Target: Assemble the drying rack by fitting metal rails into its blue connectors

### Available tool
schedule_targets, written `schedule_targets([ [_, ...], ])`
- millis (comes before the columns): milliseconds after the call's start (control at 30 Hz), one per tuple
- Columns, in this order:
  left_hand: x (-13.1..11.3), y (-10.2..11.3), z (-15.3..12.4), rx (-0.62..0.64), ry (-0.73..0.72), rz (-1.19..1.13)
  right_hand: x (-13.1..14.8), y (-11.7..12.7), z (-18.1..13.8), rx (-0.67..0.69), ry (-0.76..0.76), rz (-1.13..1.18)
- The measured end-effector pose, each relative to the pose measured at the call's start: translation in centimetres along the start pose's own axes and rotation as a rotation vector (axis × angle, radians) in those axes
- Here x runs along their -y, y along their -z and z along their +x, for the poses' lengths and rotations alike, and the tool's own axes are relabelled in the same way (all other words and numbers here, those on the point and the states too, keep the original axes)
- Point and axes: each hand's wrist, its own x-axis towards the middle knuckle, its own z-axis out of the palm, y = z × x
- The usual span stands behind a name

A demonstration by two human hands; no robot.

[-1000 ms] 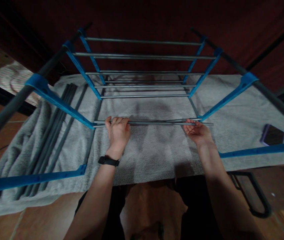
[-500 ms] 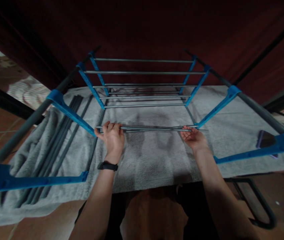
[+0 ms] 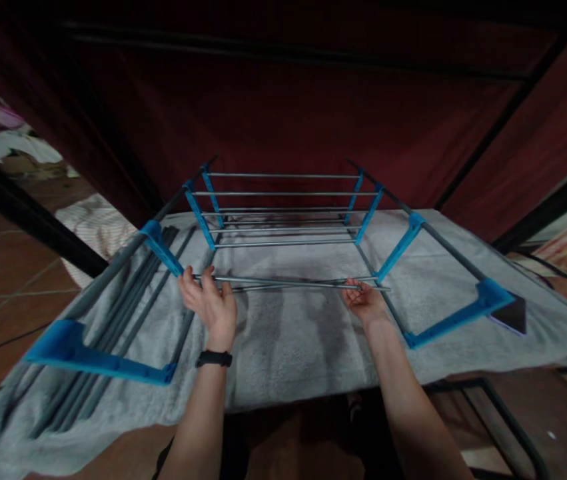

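Two thin metal rods cross at a shallow angle between my hands, low in the blue-and-grey rack frame. My left hand [image 3: 210, 307] has its fingers spread loosely around the rods' left ends, beside a blue plastic bracket [image 3: 163, 252]. At the other side, my right hand [image 3: 366, 301] pinches a metal rod [image 3: 308, 285] with curled fingers, and the rod's tip sticks out past them. A second blue bracket [image 3: 397, 250] stands just beyond that hand. Fingers partly hide the rod ends, so whether they sit in the brackets is unclear.
Behind, several metal rods [image 3: 283, 194] span the rack's far brackets. Loose grey tubes [image 3: 128, 303] lie on the left of the pale towel [image 3: 293, 353]. A dark phone-like object [image 3: 513, 313] rests at the right, behind a blue bracket [image 3: 463, 313]. Dark red panels [image 3: 283, 120] rise behind.
My view has tilted up, so the rack appears lower and smaller. The left hand's fingers have loosened and spread near the left bracket. My right hand still pinches a rod.
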Motion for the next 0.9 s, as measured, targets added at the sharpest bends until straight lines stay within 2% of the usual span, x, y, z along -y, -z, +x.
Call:
schedule_targets([
  [233,-0.8,1.0,-1.3,0.011,-0.032,-0.082,-0.2,0.1,-1.7,-0.032,0.021,0.076],
  [333,0.0,1.6,-2.2,0.024,-0.029,-0.088,-0.6,-0.2,-2.1,-0.011,0.021,0.098],
  [533,2.5,4.0,-3.3,0.072,-0.133,-0.002,-2.3,0.3,-2.3,-0.016,0.004,0.103],
  [667,3.7,4.8,-4.1,0.163,-0.126,0.053,-3.2,1.9,-2.3,-0.012,0.004,0.057],
  [900,4.3,3.5,-6.4,0.373,-0.129,0.175,-3.5,4.5,-1.6,-0.002,0.018,0.035],
])
